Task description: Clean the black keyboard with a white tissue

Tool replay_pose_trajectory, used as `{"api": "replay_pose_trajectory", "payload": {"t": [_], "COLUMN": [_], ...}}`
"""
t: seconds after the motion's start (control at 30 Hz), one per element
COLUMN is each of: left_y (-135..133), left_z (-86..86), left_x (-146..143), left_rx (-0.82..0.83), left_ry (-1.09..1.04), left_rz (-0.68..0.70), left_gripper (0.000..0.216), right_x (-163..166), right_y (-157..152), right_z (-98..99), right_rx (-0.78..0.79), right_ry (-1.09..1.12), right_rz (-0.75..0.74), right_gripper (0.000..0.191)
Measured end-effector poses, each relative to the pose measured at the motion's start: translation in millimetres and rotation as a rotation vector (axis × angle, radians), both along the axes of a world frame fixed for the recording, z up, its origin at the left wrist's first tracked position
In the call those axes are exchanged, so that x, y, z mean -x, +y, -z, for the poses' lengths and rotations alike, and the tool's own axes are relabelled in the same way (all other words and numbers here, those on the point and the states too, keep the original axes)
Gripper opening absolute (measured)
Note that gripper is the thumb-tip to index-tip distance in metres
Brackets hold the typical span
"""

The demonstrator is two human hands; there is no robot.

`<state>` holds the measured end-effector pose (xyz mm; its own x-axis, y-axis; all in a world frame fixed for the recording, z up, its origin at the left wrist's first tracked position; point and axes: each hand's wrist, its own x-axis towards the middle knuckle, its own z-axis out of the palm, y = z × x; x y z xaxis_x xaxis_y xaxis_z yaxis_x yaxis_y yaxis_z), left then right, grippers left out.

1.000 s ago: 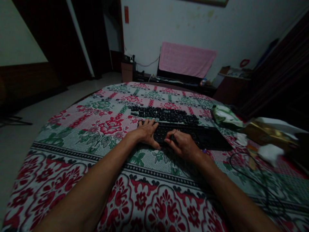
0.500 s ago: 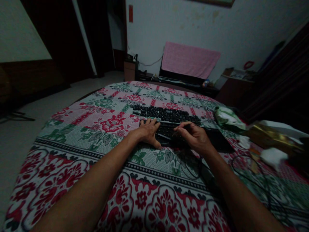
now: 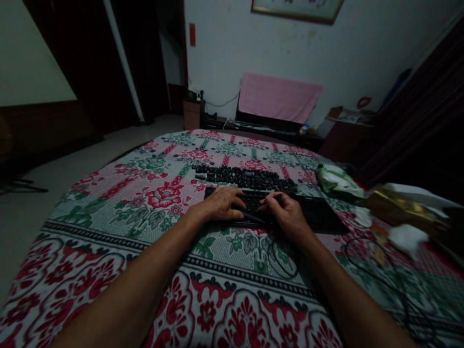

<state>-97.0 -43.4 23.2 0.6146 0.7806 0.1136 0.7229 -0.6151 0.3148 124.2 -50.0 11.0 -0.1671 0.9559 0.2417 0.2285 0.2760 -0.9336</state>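
A black keyboard [image 3: 319, 216] lies on the floral bedspread [image 3: 152, 193]. A row of loose black keycaps [image 3: 246, 178] sits just beyond it. My left hand [image 3: 217, 207] rests palm down on the keyboard's left end, fingers laid over the keys. To its right, my right hand [image 3: 288, 212] hovers over the middle keys, its fingers pinched round a thin stick-like tool [image 3: 273, 196] that points left. The room is dim, so the tool's tip and the keys under my hands are hard to make out.
A green-and-white packet [image 3: 339, 180], a gold-coloured package [image 3: 402, 205] and a white wad [image 3: 408, 239] lie to the right. A black cable [image 3: 366, 270] loops near my right forearm. The bed edge drops to the floor [image 3: 32, 203] on the left.
My right hand has moved from the keyboard's near edge up over the keys, pinching the thin tool. My left hand has slid slightly further onto the keys.
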Motion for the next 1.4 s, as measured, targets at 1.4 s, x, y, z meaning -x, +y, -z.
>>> {"api": "replay_pose_trajectory", "payload": {"t": [1.4], "left_y": [65], "left_z": [9.1], "left_x": [66], "left_rx": [0.290], "left_ry": [-0.194], "left_rz": [-0.738], "left_gripper": [0.022], "right_x": [-4], "right_y": [9], "right_z": [8.2], "right_rx": [0.098], "right_ry": [0.063], "right_rz": [0.084], "right_gripper": [0.040]}}
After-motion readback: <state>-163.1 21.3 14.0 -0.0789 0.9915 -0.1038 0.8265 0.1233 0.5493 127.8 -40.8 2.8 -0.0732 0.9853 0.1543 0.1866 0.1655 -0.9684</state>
